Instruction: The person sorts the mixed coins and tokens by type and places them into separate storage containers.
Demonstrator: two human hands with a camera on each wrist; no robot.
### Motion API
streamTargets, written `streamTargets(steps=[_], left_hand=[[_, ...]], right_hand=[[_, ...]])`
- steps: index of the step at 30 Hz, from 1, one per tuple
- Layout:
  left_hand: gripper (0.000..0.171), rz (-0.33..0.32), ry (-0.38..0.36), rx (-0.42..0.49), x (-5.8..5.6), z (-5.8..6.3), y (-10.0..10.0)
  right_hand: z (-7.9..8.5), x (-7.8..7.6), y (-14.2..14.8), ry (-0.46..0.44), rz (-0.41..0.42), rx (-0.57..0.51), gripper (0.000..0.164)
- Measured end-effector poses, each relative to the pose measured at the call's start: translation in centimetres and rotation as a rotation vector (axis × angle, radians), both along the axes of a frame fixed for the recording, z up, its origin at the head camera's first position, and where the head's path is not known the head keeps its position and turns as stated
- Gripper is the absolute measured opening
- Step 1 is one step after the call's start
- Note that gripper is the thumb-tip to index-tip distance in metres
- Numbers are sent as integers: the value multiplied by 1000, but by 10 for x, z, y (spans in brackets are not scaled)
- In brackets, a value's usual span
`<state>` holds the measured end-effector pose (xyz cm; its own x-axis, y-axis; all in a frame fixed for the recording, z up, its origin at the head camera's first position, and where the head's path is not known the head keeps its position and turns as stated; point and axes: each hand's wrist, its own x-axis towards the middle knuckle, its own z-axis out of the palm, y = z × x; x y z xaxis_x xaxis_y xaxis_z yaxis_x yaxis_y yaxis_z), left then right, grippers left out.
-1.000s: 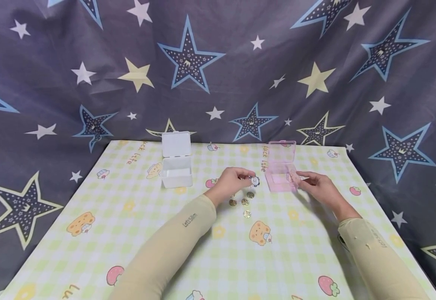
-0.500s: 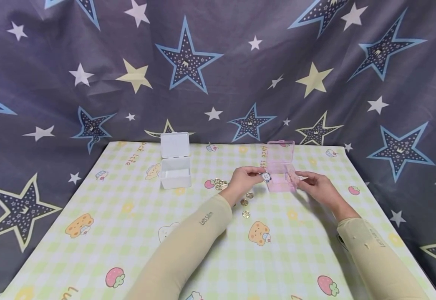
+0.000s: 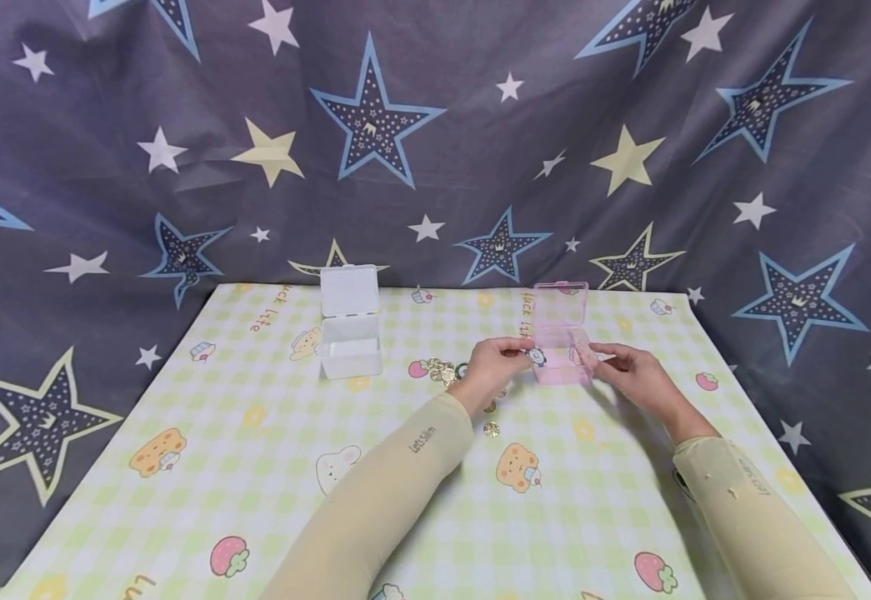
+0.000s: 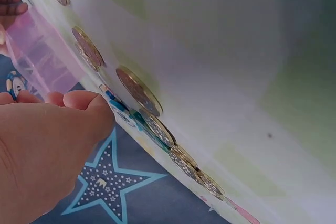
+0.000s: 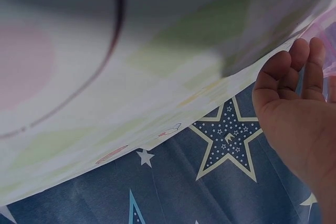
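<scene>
My left hand (image 3: 493, 367) pinches a blue-and-white poker chip (image 3: 537, 357) at the left side of a clear pink box (image 3: 561, 375). The box stands on the table with its lid raised at the back. On the box's right side, my right hand (image 3: 636, 377) grips the wall between thumb and fingers. Several gold coins (image 4: 137, 92) lie under and beside the left hand, with a green chip (image 3: 462, 370) and a blue chip (image 4: 119, 105) among them. The left wrist view shows the held chip (image 4: 17, 83) in front of the fingers, close to the box.
A white box (image 3: 351, 364) with its lid up stands at the back left. One gold coin (image 3: 491, 429) lies nearer the front. The table has a green checked cloth (image 3: 270, 467), and a star-patterned curtain (image 3: 435, 100) hangs behind its back edge.
My left hand has carried the poker chip rightward from above the coins to the pink box's left side, uncovering some coins at the left. The right hand has stayed at the box.
</scene>
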<state>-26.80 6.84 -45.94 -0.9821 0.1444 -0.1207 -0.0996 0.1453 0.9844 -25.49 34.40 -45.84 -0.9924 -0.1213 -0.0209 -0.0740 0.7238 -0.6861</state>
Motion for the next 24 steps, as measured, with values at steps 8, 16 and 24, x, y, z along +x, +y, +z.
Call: streamTargets(steps=[8,16,24], left_hand=[[33,-6,-19,-15,1,-2,2],[30,-28,20,-55,1,-2,-9],[31,-36,167,-278,-5,0,-38]], right_hand=[[0,0,0,7,8,-5,51],[-3,1,0,37,1,0,48],[-6,4,-9,107,2,9,45]])
